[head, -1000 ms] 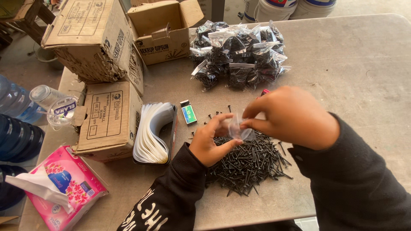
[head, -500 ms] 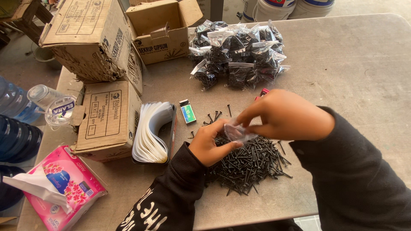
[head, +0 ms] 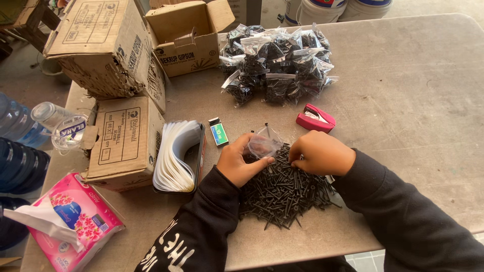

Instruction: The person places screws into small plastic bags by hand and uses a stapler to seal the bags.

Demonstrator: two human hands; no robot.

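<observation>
My left hand (head: 241, 162) holds a small clear plastic bag (head: 263, 144) by its edge, just above a heap of black screws (head: 282, 191) on the grey table (head: 403, 116). My right hand (head: 318, 152) rests on top of the heap with its fingers curled into the screws. A pile of filled screw bags (head: 277, 63) lies farther back. A pink stapler (head: 315, 118) sits just beyond my right hand.
A stack of clear bags stands in a black tray (head: 177, 156) left of my left hand, with a small green matchbox (head: 219, 133) beside it. Cardboard boxes (head: 116, 90) crowd the left side, one box (head: 189, 38) is open. A pink tissue pack (head: 75, 219) and plastic cups (head: 60, 126) are at the left edge.
My right hand has let go of the bag and dropped onto the screw heap, uncovering the stapler. My left hand keeps the bag, now held slightly higher and farther back.
</observation>
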